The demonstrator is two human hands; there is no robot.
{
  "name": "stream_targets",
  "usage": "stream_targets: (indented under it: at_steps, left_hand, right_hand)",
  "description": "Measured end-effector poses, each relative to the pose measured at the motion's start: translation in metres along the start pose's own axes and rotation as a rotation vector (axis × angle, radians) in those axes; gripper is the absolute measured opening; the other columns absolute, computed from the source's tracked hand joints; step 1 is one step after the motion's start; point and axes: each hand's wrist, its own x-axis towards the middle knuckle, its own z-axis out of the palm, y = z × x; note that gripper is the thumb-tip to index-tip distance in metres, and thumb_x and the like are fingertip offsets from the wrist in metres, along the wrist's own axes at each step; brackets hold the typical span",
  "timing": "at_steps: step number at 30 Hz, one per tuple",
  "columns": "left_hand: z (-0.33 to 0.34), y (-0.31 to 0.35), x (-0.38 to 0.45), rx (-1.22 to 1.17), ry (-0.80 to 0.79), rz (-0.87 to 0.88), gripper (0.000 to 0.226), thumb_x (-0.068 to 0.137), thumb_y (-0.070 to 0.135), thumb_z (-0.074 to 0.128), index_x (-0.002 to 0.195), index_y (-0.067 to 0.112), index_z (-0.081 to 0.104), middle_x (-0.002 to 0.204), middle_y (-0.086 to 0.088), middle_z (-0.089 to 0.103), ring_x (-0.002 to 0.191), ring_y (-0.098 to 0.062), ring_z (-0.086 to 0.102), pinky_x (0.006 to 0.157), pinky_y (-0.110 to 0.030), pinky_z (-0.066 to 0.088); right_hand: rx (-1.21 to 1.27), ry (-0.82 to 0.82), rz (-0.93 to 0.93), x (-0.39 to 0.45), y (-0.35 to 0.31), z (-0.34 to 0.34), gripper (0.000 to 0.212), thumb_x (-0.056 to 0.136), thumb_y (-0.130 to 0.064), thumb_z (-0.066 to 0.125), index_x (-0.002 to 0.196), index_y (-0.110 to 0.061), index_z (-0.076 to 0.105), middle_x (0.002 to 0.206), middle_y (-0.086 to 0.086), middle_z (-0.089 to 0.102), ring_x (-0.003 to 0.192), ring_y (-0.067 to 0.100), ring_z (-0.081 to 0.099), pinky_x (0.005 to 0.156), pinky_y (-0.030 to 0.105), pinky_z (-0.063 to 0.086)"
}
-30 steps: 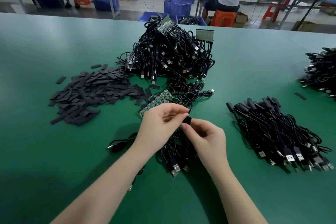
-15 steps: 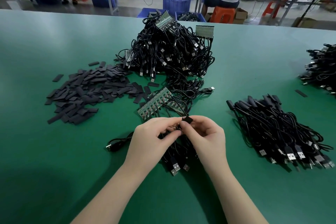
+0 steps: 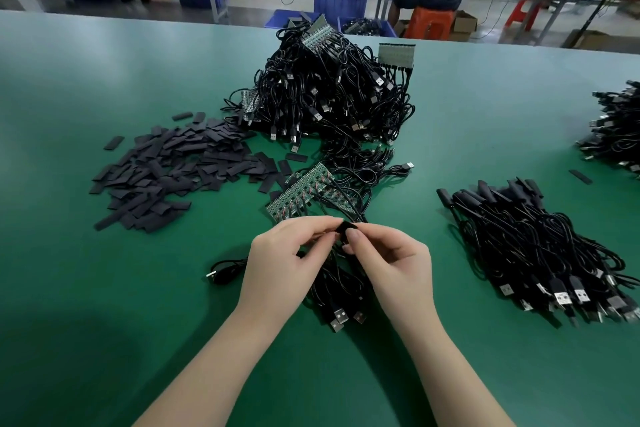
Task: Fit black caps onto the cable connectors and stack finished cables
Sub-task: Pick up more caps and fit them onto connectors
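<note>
My left hand and my right hand meet fingertip to fingertip over the green table, both pinching a small black cap where a cable end joins it. The cable's connector is hidden by my fingers. A bunch of black cables with USB plugs lies under my hands. A green panel of small circuit boards with cables attached lies just beyond my fingers. Loose black caps are heaped at the left. A stack of capped cables lies at the right.
A big tangled heap of black cables with more board panels sits at the table's middle back. Another cable pile is at the far right edge. One loose cable end lies left of my left hand. A person sits on an orange stool beyond the table.
My hands have drawn a little closer together around the cap and shifted slightly toward me. The piles have not moved.
</note>
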Motion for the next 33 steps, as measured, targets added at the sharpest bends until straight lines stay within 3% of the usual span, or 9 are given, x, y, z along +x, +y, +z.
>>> stream_targets:
  at_steps: [5,12,19,24,28,33]
  left_hand:
    - [0.0027,0.0022,-0.0014,0.042,-0.016,0.05,0.029,0.082,0.005,0.075,0.105,0.023,0.076,0.1,0.026,0.067,0.096,0.008,0.064,0.086,-0.01,0.048]
    - [0.0038,0.0041,-0.0032,0.016,-0.068,0.054,0.034,0.078,0.013,0.078,0.11,0.023,0.075,0.106,0.03,0.063,0.1,0.008,0.062,0.088,-0.015,0.05]
    - [0.0053,0.0023,-0.0049,0.017,-0.069,0.055,0.034,0.077,0.013,0.076,0.11,0.023,0.075,0.104,0.036,0.06,0.095,0.012,0.062,0.085,-0.013,0.049]
    - [0.0035,0.0047,-0.0046,-0.006,-0.109,-0.006,0.039,0.075,0.021,0.076,0.11,0.038,0.072,0.093,0.038,0.064,0.091,0.01,0.064,0.082,-0.008,0.047]
    - [-0.0005,0.0072,-0.0008,-0.035,-0.116,-0.074,0.055,0.075,0.011,0.073,0.107,0.054,0.062,0.093,0.04,0.065,0.086,0.01,0.066,0.078,-0.007,0.048]
    - [-0.0009,0.0031,0.0008,-0.071,-0.13,-0.131,0.058,0.077,0.003,0.073,0.106,0.053,0.065,0.089,0.035,0.068,0.083,0.009,0.067,0.076,-0.005,0.048]
  right_hand:
    - [-0.047,-0.007,0.002,0.0015,0.0004,-0.0003,0.028,0.088,-0.004,0.071,0.085,-0.031,0.077,0.083,-0.008,0.077,0.077,0.005,0.072,0.072,0.015,0.053]
    - [-0.021,0.002,0.044,0.0048,0.0029,-0.0046,0.03,0.084,-0.006,0.075,0.07,-0.032,0.079,0.078,-0.006,0.077,0.073,0.003,0.069,0.069,0.016,0.053]
    - [-0.034,-0.002,0.05,0.0065,0.0055,-0.0057,0.026,0.079,-0.009,0.08,0.069,-0.033,0.077,0.069,-0.007,0.073,0.064,0.004,0.061,0.062,0.017,0.05]
    - [-0.012,-0.008,0.053,0.006,0.0069,-0.0071,0.02,0.078,-0.013,0.081,0.067,-0.027,0.073,0.065,-0.005,0.067,0.062,0.009,0.057,0.058,0.023,0.049]
    - [-0.013,-0.034,0.052,0.0043,0.0053,-0.0049,0.013,0.072,-0.025,0.082,0.067,-0.027,0.07,0.066,-0.005,0.066,0.064,0.011,0.057,0.06,0.027,0.049]
    - [-0.049,-0.043,0.05,0.004,0.006,-0.0042,0.023,0.077,-0.01,0.082,0.078,-0.032,0.076,0.075,0.001,0.072,0.068,0.01,0.061,0.066,0.024,0.053]
